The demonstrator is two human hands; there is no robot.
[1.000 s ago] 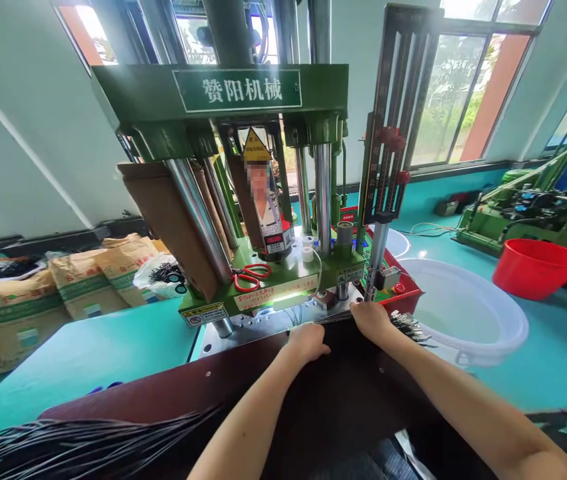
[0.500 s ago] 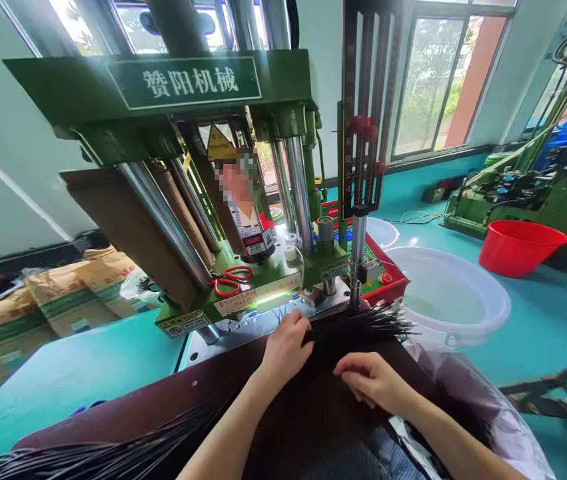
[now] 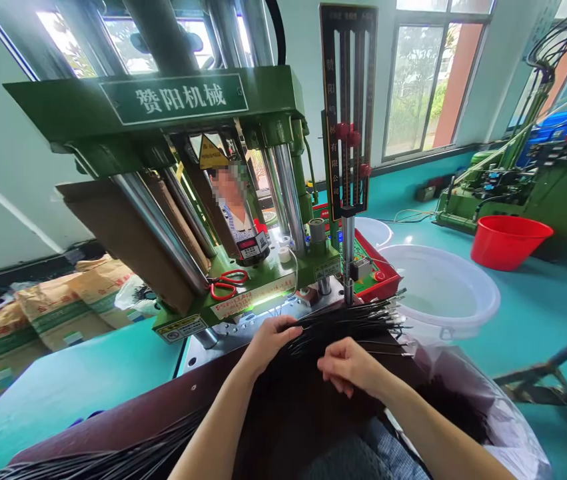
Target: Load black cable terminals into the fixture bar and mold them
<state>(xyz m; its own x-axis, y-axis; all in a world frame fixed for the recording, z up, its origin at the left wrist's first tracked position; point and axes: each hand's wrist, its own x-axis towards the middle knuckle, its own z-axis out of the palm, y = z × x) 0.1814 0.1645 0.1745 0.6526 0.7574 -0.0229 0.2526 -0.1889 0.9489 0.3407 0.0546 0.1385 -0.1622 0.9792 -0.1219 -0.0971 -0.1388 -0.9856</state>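
Black cables lie in a thick bundle on the dark brown board, their metallic ends toward the right. My left hand rests at the bundle's left part, thumb stretched over it; its fingertips are partly hidden among the cables. Just right of and below it, my right hand has its fingers curled together near the lower edge of the bundle; what they hold, if anything, is too small to name. Behind both hands stands a green press with a lit strip on its front.
Red-handled scissors lie on the press. A red control box and a white tub stand to the right, a red bucket farther back. Paper sacks stand at left. A person is behind the press.
The view has shifted slightly. My left hand has moved left and down, its thumb now over the cables. My right hand has moved a little left, with its fingers more curled.
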